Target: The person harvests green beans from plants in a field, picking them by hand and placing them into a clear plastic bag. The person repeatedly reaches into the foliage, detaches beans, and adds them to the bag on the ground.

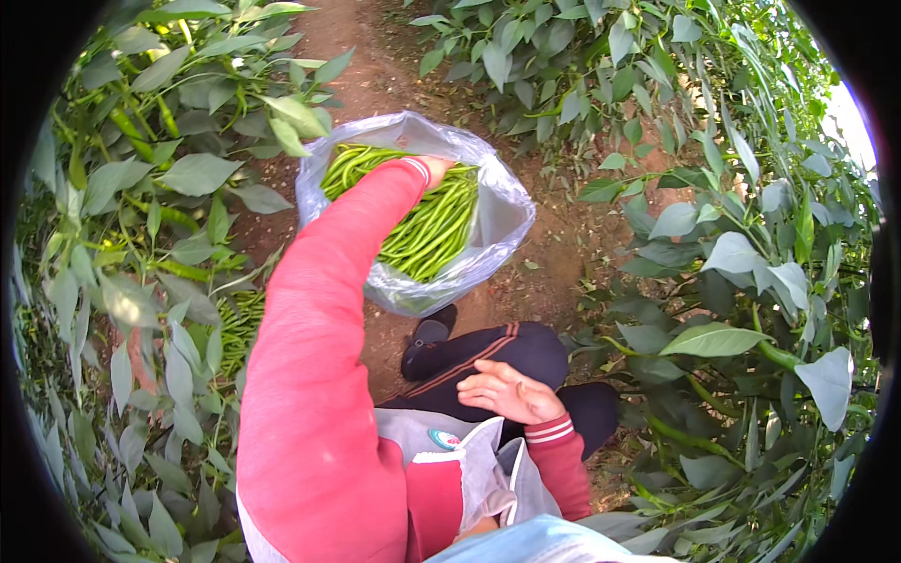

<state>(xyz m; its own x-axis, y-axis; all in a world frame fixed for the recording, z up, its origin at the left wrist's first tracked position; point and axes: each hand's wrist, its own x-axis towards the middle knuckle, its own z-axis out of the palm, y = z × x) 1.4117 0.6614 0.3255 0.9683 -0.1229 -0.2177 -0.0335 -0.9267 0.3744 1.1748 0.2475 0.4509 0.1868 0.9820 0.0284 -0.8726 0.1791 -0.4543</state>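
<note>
A clear plastic bag (517, 204) stands on the soil before me with its mouth wide apart. Long green chili peppers (436, 236) fill much of it, many lying lengthwise in one direction. My left arm stretches over the bag, and my left hand (438, 170) is at the peppers near the far inner side. Its fingers are mostly hidden, so I cannot tell whether it grips any. Above my bent leg my right hand (510, 394) is raised with nothing in it, fingers extended and slightly apart.
Pepper plants (197, 172) with hanging green fruit crowd the left, and more pepper plants (732, 260) line the right. Another heap of green peppers (239, 331) shows through the left leaves. A dirt path (338, 42) runs ahead. My dark shoe (426, 341) is close to the bag.
</note>
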